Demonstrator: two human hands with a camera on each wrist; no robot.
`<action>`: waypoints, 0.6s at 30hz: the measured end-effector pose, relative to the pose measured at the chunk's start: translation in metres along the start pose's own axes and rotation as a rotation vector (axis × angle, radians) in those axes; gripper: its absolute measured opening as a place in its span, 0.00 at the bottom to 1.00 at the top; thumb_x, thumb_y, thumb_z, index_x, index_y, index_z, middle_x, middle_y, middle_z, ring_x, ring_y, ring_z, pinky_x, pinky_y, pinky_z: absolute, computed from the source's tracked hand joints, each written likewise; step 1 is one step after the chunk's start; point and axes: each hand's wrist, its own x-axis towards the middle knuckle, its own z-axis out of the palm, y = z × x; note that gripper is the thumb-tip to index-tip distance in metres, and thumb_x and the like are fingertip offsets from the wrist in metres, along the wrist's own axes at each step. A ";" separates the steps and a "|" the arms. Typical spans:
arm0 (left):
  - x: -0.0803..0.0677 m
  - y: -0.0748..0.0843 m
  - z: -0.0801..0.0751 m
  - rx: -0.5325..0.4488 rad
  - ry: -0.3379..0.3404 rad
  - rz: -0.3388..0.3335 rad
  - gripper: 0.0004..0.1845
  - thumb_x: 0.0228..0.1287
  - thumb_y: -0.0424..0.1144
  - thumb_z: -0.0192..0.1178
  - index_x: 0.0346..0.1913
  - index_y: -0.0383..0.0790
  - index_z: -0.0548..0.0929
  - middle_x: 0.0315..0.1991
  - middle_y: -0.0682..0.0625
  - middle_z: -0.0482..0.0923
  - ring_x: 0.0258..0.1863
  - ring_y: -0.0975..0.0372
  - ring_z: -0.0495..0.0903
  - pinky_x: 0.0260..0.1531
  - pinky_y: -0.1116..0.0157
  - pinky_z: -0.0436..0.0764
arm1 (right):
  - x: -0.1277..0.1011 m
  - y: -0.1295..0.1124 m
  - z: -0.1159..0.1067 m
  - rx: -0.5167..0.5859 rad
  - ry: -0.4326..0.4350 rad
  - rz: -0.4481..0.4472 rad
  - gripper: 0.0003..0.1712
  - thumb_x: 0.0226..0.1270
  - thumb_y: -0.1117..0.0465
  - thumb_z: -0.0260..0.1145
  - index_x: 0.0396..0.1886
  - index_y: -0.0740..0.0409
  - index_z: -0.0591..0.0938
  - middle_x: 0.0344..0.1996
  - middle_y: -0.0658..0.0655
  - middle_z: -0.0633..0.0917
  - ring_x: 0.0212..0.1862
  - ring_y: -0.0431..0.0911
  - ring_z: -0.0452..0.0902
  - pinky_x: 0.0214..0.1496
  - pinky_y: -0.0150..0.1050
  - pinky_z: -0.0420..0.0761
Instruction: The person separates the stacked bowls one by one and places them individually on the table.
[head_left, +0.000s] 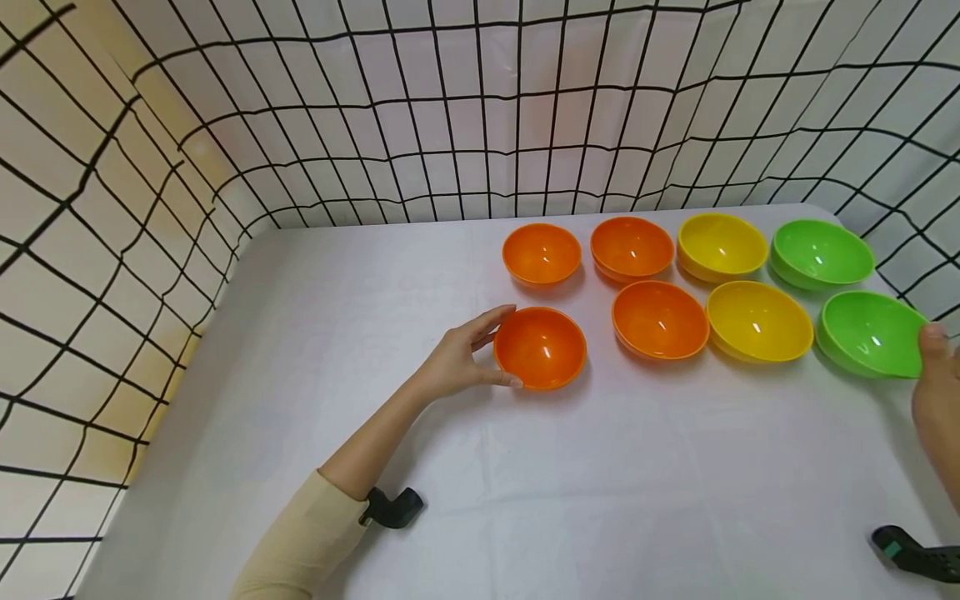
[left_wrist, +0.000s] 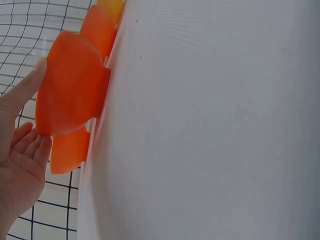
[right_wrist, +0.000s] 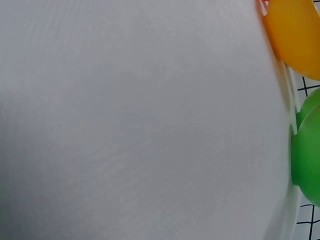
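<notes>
My left hand (head_left: 459, 360) holds the front-left orange bowl (head_left: 540, 350) from its left side, thumb at the near rim and fingers at the far rim. In the left wrist view, the thumb lies along the side of this orange bowl (left_wrist: 70, 87), with the other fingers lower at its edge. At the right edge of the head view, my right hand (head_left: 937, 396) grips the front green bowl (head_left: 870, 333) at its right rim, partly cut off by the frame. The right wrist view catches the green bowl (right_wrist: 309, 155) but not the hand.
Behind stand a small orange bowl (head_left: 542, 254), another orange bowl (head_left: 632, 248), a yellow bowl (head_left: 722, 247) and a green bowl (head_left: 822, 253). Between the hands sit an orange bowl (head_left: 660, 320) and a yellow bowl (head_left: 760, 322). Black wire mesh (head_left: 480, 98) borders the white table (head_left: 570, 500).
</notes>
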 end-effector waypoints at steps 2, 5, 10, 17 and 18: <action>0.001 0.002 0.001 0.001 0.007 -0.005 0.48 0.40 0.36 0.75 0.68 0.43 0.63 0.66 0.50 0.64 0.65 0.63 0.63 0.62 0.66 0.67 | -0.001 0.001 0.000 -0.006 -0.009 -0.007 0.39 0.71 0.38 0.29 0.73 0.54 0.36 0.73 0.57 0.38 0.72 0.56 0.34 0.71 0.58 0.42; 0.002 0.014 0.002 0.001 0.014 -0.010 0.48 0.40 0.33 0.75 0.68 0.39 0.62 0.66 0.46 0.64 0.65 0.59 0.64 0.62 0.63 0.67 | 0.005 0.011 0.003 0.002 -0.033 -0.034 0.41 0.69 0.36 0.28 0.72 0.51 0.32 0.72 0.55 0.32 0.72 0.54 0.27 0.71 0.58 0.36; 0.002 0.036 0.000 0.004 0.011 0.000 0.46 0.42 0.29 0.73 0.67 0.31 0.61 0.65 0.38 0.63 0.65 0.51 0.64 0.62 0.57 0.67 | 0.004 0.004 0.012 0.122 0.034 -0.192 0.34 0.72 0.41 0.32 0.72 0.39 0.33 0.73 0.45 0.35 0.72 0.41 0.28 0.74 0.43 0.33; 0.004 0.021 -0.001 0.027 0.010 -0.013 0.47 0.42 0.34 0.74 0.68 0.36 0.61 0.66 0.43 0.63 0.65 0.55 0.64 0.62 0.60 0.68 | -0.029 -0.050 0.026 0.494 0.030 -0.672 0.33 0.71 0.50 0.49 0.70 0.56 0.54 0.70 0.52 0.52 0.71 0.39 0.44 0.72 0.26 0.39; 0.004 0.015 -0.001 0.029 0.013 -0.006 0.48 0.42 0.34 0.74 0.68 0.38 0.61 0.66 0.45 0.63 0.65 0.57 0.64 0.61 0.61 0.68 | -0.032 -0.058 0.029 0.483 0.013 -0.697 0.32 0.71 0.49 0.49 0.70 0.55 0.55 0.70 0.52 0.53 0.71 0.39 0.44 0.72 0.28 0.40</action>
